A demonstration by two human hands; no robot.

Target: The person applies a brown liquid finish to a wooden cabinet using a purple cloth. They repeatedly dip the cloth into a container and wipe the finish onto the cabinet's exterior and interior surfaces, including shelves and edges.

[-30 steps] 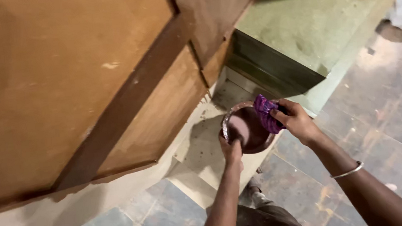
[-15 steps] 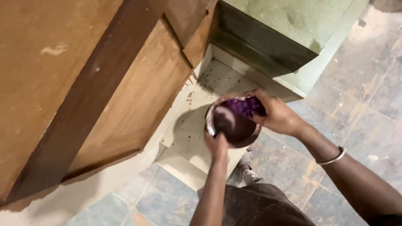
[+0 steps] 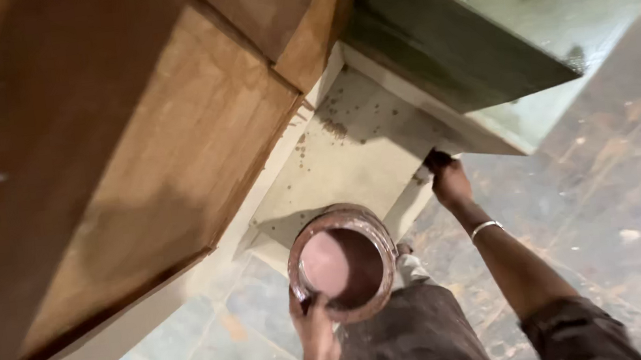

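Grey stone floor tiles [image 3: 621, 172], scuffed and spattered, run under us, and a pale step [image 3: 349, 153] speckled with dark drips lies ahead at the foot of a large brown wooden panel [image 3: 121, 169]. We hold a round tin [image 3: 343, 262] low in front of our legs, our left hand [image 3: 313, 325] closed on its near rim with the thumb hooked over the edge. Its rim is crusted with reddish-brown stain; inside, dark brown liquid fills one side and a pinkish patch shows on the other. Our right hand [image 3: 449, 182], a thin bangle [image 3: 486, 227] on its wrist, reaches to the step's right corner, fingers curled around something dark we cannot make out. A green-painted block [image 3: 473, 45] overhangs that corner closely. The panel's lower edge slants near the tin on the left, while open floor spreads to the right.
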